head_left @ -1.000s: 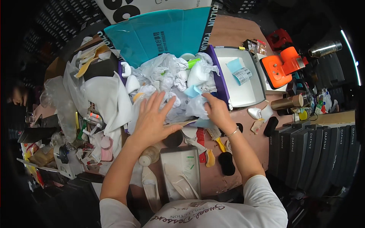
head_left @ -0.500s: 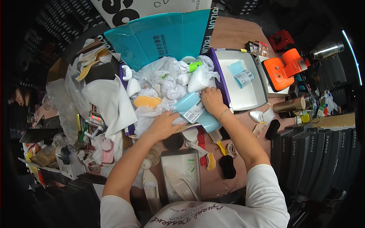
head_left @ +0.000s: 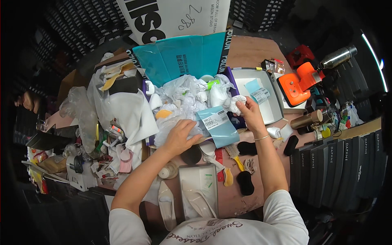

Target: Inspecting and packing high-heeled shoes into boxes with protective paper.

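My right hand (head_left: 250, 114) pinches a crumpled wad of white paper (head_left: 237, 104) above the right edge of the purple-sided box (head_left: 231, 80). My left hand (head_left: 180, 136) lies with fingers apart on the white plastic and tissue (head_left: 163, 126) at the box's near left. Between the hands, a pale blue pouch with a white label (head_left: 222, 132) hangs over the near edge. Crumpled white paper and clear bags (head_left: 183, 87) fill the box, with a yellow pad (head_left: 163, 114) and a green piece (head_left: 212, 84) among them.
A white tray (head_left: 266, 109) with another blue pouch stands to the right, near an orange device (head_left: 295, 86). Pale shoes (head_left: 166, 206), a grey shoebox (head_left: 197, 173), a yellow-handled brush (head_left: 237, 158) and black pads (head_left: 245, 183) lie closer. Dark boxes (head_left: 320, 167) line the right.
My right hand has come up and right, out of the box, with the paper wad. My left hand's fingers have spread. The blue pouch now hangs lower over the near edge.
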`<action>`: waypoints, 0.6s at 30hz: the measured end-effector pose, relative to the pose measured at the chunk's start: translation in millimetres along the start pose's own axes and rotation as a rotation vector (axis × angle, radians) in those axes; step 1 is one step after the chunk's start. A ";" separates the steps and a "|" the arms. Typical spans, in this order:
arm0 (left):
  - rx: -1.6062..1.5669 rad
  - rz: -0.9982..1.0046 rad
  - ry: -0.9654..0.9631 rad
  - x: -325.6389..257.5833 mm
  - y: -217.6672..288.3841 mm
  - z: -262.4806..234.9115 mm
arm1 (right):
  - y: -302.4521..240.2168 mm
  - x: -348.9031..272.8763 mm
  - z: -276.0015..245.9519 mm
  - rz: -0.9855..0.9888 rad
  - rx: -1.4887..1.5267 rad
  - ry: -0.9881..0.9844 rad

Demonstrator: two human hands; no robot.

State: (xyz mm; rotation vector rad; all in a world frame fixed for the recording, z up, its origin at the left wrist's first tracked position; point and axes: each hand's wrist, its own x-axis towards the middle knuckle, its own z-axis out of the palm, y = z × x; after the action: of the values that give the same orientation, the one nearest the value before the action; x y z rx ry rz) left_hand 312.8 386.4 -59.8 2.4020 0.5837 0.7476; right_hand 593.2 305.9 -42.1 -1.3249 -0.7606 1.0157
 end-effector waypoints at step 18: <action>-0.951 -1.276 0.265 -318.7 206.8 123.6 | 106.4 -290.2 93.0 -0.290 -0.855 -0.619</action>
State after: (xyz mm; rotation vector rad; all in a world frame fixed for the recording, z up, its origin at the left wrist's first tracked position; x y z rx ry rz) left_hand 198.5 11.9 -138.8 0.7657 1.2788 0.5191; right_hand 377.3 74.5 -105.3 -1.5305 -1.9537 0.8889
